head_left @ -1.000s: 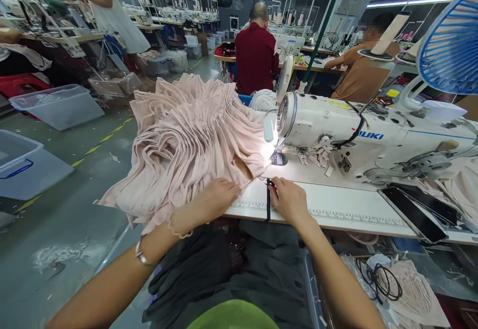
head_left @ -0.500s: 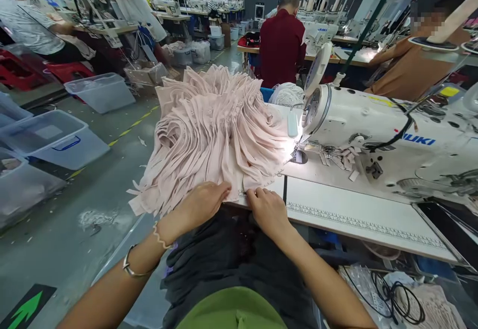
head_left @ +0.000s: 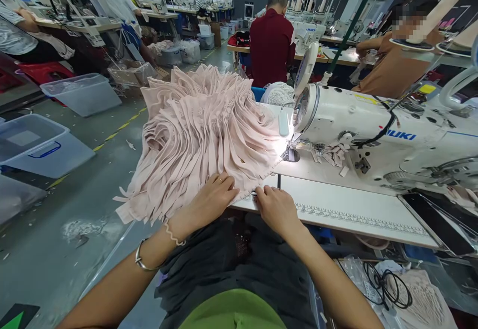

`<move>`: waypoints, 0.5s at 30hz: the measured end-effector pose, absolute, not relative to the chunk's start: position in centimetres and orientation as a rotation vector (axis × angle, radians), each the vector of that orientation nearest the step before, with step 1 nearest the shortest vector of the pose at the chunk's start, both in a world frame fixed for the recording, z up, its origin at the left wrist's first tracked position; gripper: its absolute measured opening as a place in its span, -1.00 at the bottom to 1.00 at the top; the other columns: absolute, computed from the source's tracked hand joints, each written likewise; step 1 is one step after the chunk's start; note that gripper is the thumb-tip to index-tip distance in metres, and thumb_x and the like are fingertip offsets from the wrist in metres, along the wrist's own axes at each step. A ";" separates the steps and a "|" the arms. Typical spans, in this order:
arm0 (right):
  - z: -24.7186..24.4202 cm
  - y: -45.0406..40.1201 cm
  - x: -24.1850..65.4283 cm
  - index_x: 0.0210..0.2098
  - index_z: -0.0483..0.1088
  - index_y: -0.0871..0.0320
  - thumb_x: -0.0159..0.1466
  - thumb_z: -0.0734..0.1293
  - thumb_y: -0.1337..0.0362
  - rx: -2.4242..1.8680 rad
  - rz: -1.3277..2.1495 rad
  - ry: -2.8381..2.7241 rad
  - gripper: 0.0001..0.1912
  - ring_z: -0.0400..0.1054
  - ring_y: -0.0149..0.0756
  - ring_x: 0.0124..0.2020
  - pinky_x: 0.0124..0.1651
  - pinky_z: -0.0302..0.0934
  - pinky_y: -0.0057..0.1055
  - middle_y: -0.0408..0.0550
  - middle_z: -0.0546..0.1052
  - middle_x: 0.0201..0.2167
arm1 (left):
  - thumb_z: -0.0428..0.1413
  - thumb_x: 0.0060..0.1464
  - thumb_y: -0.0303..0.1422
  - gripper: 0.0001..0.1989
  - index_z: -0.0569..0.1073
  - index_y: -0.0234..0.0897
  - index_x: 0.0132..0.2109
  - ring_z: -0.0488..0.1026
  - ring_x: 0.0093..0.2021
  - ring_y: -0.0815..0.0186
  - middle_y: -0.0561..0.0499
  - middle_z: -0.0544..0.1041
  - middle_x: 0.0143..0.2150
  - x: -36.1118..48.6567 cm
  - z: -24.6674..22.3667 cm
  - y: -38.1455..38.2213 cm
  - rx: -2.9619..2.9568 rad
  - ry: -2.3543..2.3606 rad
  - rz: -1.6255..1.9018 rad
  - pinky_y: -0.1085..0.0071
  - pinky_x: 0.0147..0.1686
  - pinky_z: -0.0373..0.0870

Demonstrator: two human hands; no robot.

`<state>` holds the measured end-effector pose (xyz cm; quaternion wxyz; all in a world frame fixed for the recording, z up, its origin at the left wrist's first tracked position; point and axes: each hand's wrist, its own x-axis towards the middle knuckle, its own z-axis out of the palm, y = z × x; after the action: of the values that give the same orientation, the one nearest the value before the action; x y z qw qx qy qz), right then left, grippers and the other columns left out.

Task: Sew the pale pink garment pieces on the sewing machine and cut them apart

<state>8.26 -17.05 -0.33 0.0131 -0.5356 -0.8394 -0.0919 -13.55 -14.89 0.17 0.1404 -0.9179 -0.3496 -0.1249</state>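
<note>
A large gathered heap of pale pink fabric pieces (head_left: 194,125) lies on the sewing table, its lower edge close to both my hands. My left hand (head_left: 214,195) rests on the near edge of the heap, fingers curled and closed on the fabric. Just right of it, my right hand (head_left: 275,207) is closed with its fingertips low over the table edge. A small dark and shiny bit shows at those fingertips, too small to name. The sewing machine (head_left: 336,115) stands to the right, its lit needle area touching the fabric's right side.
A ruler-marked white tabletop (head_left: 347,204) runs right toward a dark phone-like slab (head_left: 436,222). Fabric scraps (head_left: 334,155) lie under the machine arm. Clear plastic bins (head_left: 80,92) stand on the floor at left. A person in dark red (head_left: 272,45) sits ahead.
My left hand has shifted further onto the fabric edge, fingers more curled. My right hand has moved slightly right, away from the left. The camera view has turned a little to the right.
</note>
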 end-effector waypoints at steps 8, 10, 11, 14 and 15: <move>0.2 -16.4 9.1 -0.10 0.37 0.13 0.40 0.11 0.35 -1.793 -0.269 -2.569 -0.78 0.42 -0.25 -0.27 -0.31 0.01 -0.38 0.02 0.53 -0.28 | -0.11 0.18 -0.66 -0.66 0.47 -0.32 -0.06 0.30 0.26 0.21 -0.13 0.42 0.22 -12.3 -0.5 -13.1 -2.815 -0.816 -0.383 0.08 0.31 0.03; 0.6 -16.0 10.1 -0.09 0.37 0.14 0.41 0.11 0.30 -1.908 -0.283 -2.476 -0.77 0.41 -0.25 -0.28 -0.33 0.00 -0.38 0.04 0.53 -0.27 | -0.10 0.12 -0.69 -0.63 0.47 -0.33 -0.05 0.43 0.13 0.23 -0.14 0.52 0.10 -12.3 -0.7 -12.9 -2.832 -0.821 -0.388 0.09 0.28 0.08; 0.8 -15.8 10.6 -0.09 0.37 0.14 0.41 0.11 0.29 -1.936 -0.294 -2.456 -0.77 0.41 -0.25 -0.28 -0.34 -0.01 -0.38 0.04 0.52 -0.26 | -0.09 0.09 -0.70 -0.62 0.47 -0.34 -0.06 0.47 0.07 0.23 -0.15 0.55 0.06 -12.4 -0.7 -12.8 -2.829 -0.828 -0.384 0.10 0.25 0.11; 0.8 -15.0 11.1 -0.09 0.37 0.13 0.42 0.10 0.29 -1.891 -0.325 -2.494 -0.76 0.41 -0.23 -0.28 -0.34 -0.01 -0.36 0.02 0.52 -0.26 | -0.06 0.08 -0.69 -0.69 0.47 -0.34 -0.14 0.52 -0.07 0.21 -0.15 0.59 -0.06 -12.3 -0.2 -12.6 -2.813 -0.833 -0.347 0.12 0.16 0.21; 0.7 -14.8 11.0 -0.09 0.37 0.13 0.42 0.10 0.29 -1.858 -0.330 -2.521 -0.76 0.41 -0.23 -0.27 -0.33 0.00 -0.36 0.02 0.52 -0.26 | -0.05 0.11 -0.67 -0.73 0.46 -0.33 -0.18 0.53 -0.12 0.21 -0.13 0.59 -0.12 -12.1 0.0 -12.5 -2.813 -0.837 -0.319 0.14 0.12 0.24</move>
<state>11.02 -14.79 0.67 -0.0036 -0.5901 -0.8005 -0.1048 -12.11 -12.48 0.05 0.0945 -0.9486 -0.2822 -0.1077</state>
